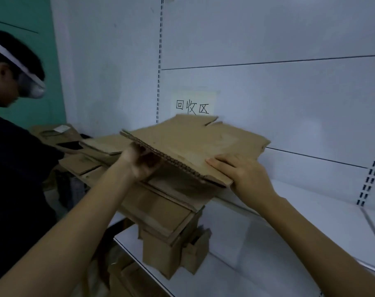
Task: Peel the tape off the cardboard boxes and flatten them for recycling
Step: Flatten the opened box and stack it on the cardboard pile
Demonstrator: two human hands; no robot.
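The white shelf (310, 211) carries a leaning pile of cardboard (160, 206); your flattened box (193, 142) sits just above it. Your left hand (142, 161) grips its near edge, your right hand (244, 174) lies flat on its corner. Set it off-centre and the overhanging pile may slide off the shelf edge

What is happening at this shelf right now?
A person holds a flattened box over the stack of flattened cardboard on the white shelf, below a paper sign. The left hand grips its near edge; the right hand lies flat on its corner. A second person stands at left.
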